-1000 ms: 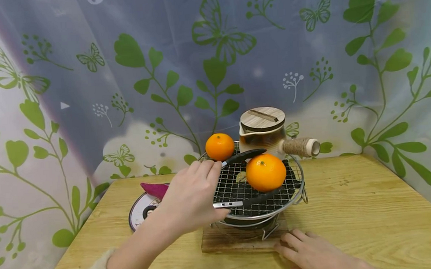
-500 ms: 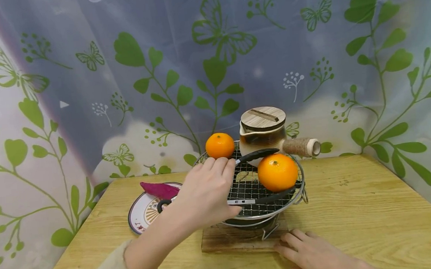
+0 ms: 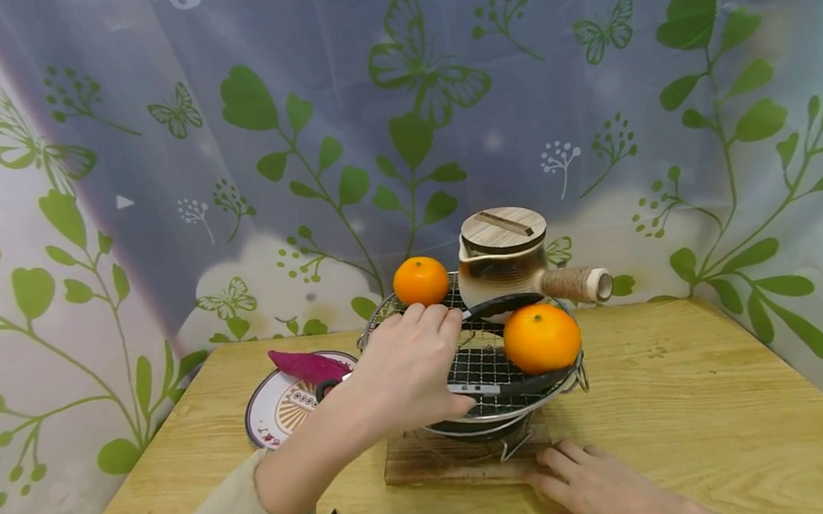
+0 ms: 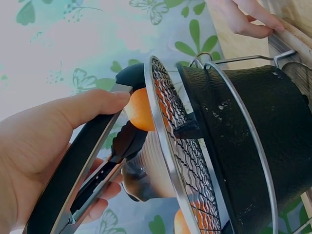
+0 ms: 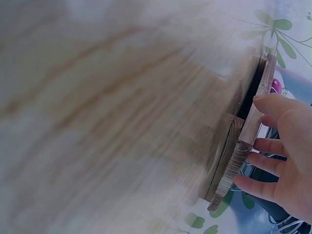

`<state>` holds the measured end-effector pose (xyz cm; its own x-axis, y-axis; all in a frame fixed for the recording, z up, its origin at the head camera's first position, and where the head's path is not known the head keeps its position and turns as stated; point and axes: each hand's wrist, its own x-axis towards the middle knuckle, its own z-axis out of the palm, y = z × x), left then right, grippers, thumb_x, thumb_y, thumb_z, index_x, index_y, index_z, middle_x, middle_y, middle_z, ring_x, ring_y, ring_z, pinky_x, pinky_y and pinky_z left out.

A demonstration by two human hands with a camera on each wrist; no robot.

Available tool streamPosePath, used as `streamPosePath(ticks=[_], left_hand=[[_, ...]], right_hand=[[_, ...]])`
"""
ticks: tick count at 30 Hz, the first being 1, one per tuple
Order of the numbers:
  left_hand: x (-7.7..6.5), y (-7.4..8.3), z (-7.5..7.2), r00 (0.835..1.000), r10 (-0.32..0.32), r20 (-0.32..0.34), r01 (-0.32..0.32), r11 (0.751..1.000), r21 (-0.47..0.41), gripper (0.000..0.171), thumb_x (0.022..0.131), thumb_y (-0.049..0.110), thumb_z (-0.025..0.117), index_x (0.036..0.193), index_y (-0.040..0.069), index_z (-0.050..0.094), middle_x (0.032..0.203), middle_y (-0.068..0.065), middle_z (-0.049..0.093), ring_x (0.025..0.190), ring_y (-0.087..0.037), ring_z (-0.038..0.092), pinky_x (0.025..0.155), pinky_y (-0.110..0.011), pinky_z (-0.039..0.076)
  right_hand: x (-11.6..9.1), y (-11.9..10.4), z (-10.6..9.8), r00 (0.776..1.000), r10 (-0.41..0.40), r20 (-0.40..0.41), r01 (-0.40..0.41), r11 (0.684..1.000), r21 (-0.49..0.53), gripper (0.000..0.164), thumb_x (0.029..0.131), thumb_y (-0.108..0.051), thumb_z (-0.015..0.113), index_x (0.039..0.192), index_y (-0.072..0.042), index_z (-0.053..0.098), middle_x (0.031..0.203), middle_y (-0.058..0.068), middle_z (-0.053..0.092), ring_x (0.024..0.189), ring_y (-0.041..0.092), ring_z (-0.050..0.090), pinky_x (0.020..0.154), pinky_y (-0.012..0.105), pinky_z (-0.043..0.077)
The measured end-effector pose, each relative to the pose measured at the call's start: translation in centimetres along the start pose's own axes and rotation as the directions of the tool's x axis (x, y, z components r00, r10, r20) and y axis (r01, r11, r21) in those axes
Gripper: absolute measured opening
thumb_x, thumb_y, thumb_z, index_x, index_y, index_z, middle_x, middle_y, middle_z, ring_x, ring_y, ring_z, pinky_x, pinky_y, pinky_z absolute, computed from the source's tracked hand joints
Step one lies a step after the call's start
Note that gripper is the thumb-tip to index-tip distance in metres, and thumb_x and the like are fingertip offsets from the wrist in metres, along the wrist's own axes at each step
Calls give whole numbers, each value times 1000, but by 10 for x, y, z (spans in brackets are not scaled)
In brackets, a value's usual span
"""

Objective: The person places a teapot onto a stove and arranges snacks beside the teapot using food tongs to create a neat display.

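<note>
My left hand (image 3: 414, 371) grips a pair of black-and-silver tongs (image 4: 73, 165), thumb along one arm and fingers curled round the other. The black tong tips lie on either side of a large orange (image 3: 542, 338) at the right side of the round wire grill rack (image 3: 478, 418). In the left wrist view, that orange (image 4: 140, 109) sits right against the mesh. My right hand (image 3: 595, 482) rests with its fingertips on the front right corner of the wooden board (image 3: 467, 467) under the stove. In the right wrist view, its fingers (image 5: 265, 187) lie extended along the board's edge.
A smaller orange (image 3: 420, 280) sits at the rack's back left. Beside it stands a side-handled teapot (image 3: 500, 273) with a wooden lid. The black stove (image 4: 253, 131) is beneath the rack. Left of it, a plate (image 3: 255, 424) holds a purple sweet potato (image 3: 308, 365).
My left hand and the tongs have moved right, and the large orange has shifted right across the rack with them. More of the plate shows. The right hand has stayed on the board.
</note>
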<state>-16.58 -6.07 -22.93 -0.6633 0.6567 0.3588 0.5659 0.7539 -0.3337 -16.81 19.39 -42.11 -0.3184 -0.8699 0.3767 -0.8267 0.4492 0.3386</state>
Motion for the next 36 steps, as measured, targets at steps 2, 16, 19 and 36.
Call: streamPosePath(ticks=[2,16,19,36], left_hand=[[1,0,0,1000,-7,30,7,1000,-8,88,64,62,71,125,2,53,115,-9,58,97,-23,54,77,-33,49],[6,-3,-2,986,-37,162,51,996,-80,87,66,60,71,127,1,51,117,-9,56,99,-23,53,80,-32,49],[6,-3,-2,986,-38,164,52,995,-80,87,66,60,71,128,1,51,118,-9,56,100,-23,53,81,-32,49],[-1,-8,-10,981,-87,172,127,962,-242,94,62,60,73,132,3,47,125,-8,53,111,-24,50,88,-37,46]], right_hand=[[0,0,0,1000,-1,10,1,1000,4,46,74,-37,73,113,-18,59,104,2,52,86,18,49,57,26,46],[-1,1,0,999,6,36,-7,999,32,45,77,-36,71,115,-17,58,105,2,51,86,17,48,58,26,46],[-1,0,0,999,9,32,-10,999,38,45,77,-35,71,115,-17,57,106,1,51,87,17,48,58,26,46],[-2,0,1,1000,7,3,-7,1000,11,48,75,-37,72,116,-17,59,107,2,53,89,17,49,60,28,47]])
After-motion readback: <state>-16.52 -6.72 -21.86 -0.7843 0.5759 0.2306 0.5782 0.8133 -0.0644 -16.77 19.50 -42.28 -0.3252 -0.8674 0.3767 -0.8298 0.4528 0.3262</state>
